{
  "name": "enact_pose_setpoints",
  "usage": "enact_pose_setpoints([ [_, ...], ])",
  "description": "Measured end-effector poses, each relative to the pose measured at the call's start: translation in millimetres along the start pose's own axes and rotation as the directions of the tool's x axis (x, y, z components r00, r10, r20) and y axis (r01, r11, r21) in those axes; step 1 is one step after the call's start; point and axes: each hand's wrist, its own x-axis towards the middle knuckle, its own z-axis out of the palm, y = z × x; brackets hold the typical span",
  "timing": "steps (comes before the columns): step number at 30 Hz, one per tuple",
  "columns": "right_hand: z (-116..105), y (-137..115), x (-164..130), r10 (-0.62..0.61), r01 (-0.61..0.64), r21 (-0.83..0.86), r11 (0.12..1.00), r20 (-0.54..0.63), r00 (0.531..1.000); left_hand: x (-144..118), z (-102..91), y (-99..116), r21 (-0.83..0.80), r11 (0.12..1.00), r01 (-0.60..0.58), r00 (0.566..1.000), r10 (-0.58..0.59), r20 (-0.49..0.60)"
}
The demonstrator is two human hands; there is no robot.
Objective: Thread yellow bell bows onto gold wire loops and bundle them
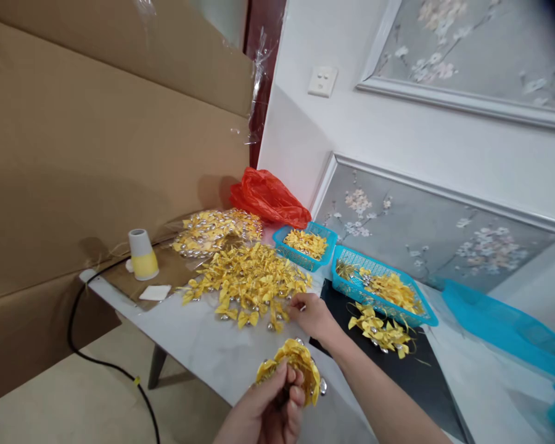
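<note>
My left hand [277, 404], at the bottom middle, is closed around the gathered stems of a bunch of yellow ribbon bows [312, 370] with silver bells. The bunch fans out above my fingers in a ring. My right hand [311, 313] reaches over the table to the right edge of a loose pile of yellow bows [254, 274]. Its thumb and fingertips are pinched together beside the nearest bows; what lies between them is too small to make out. Many bows in the pile carry small silver bells.
Blue baskets [335, 280] of yellow bows stand by the wall. More bows [383, 330] lie on a black board [416, 370]. Behind the pile are a filled clear bag [213, 231] and a red plastic bag [268, 194]. A yellow-and-white cone [143, 256] stands near the table's left end.
</note>
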Motion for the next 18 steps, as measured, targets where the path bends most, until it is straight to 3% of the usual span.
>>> enact_pose_setpoints([
  [8, -17, -9, -16, -0.089, 0.089, 0.099, 0.991, -0.002, 0.996, 1, -0.2, -4, 0.004, 1.000, 0.009, 1.000, -0.009, 0.008],
  [14, -36, -14, -26, -0.152, 0.164, 0.171, 0.971, -0.082, 0.985, -1, 1.1, -6, 0.006, 1.000, -0.007, 1.000, 0.007, 0.003],
  [18, -44, -21, -52, -0.243, 0.259, 0.204, 0.944, -0.099, 0.965, 0, 3.1, -7, -0.005, 0.998, -0.066, 0.998, 0.066, -0.004],
])
